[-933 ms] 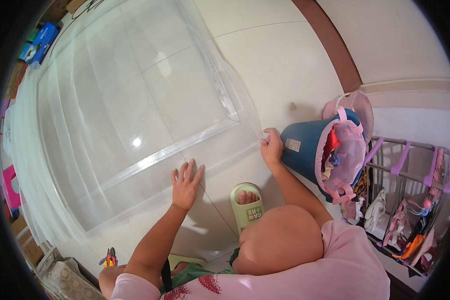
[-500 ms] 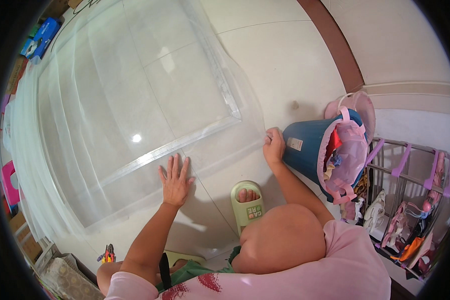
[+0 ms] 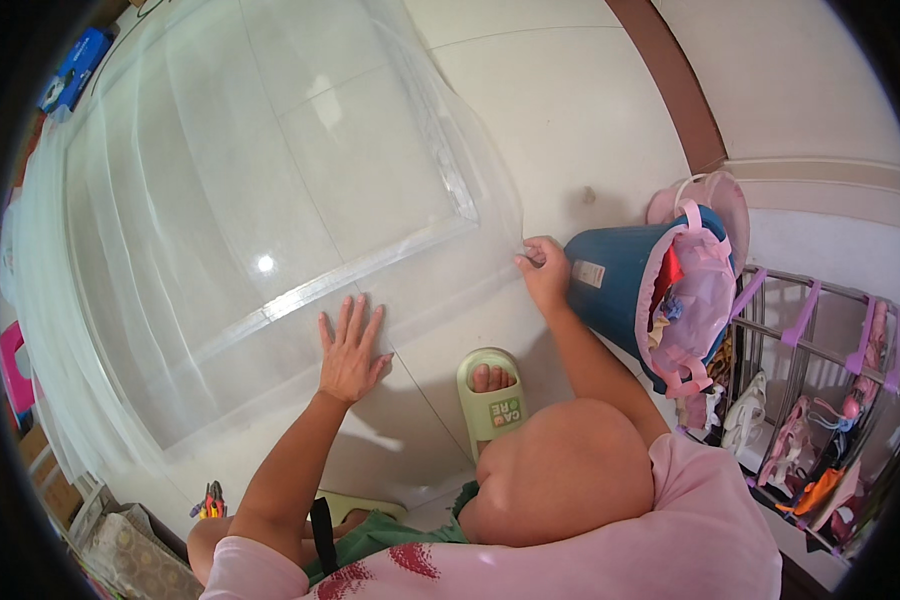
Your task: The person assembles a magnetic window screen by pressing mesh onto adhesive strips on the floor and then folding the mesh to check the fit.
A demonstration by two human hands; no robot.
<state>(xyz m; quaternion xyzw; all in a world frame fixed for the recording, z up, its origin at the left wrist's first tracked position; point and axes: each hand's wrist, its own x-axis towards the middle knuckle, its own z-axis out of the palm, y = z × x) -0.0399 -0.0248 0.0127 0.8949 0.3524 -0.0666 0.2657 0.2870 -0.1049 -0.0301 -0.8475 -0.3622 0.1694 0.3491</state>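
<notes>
Sheer white mesh netting (image 3: pixel 440 275) is spread over a rectangular metal frame (image 3: pixel 345 274) lying on the tiled floor. Its fabric reaches past the frame's near and right edges and gathers in folds (image 3: pixel 50 270) at the left. My left hand (image 3: pixel 352 355) lies flat, fingers spread, on the netting's near margin just outside the frame. At the netting's near right corner, my right hand (image 3: pixel 546 278) pinches the edge between thumb and curled fingers. It is right beside a blue bucket; the fingertips are partly hidden.
The blue bucket (image 3: pixel 610 290), lined with pink fabric, lies tipped at the right. Beyond it stands a metal rack (image 3: pixel 810 340) with shoes. Red-and-yellow pliers (image 3: pixel 210 503) lie at the lower left. My foot in a green slipper (image 3: pixel 492 400) is between my arms.
My right hand has moved slightly up and left, still at the netting's corner. The left hand stays flat in nearly the same place. The whole view has shifted a little.
</notes>
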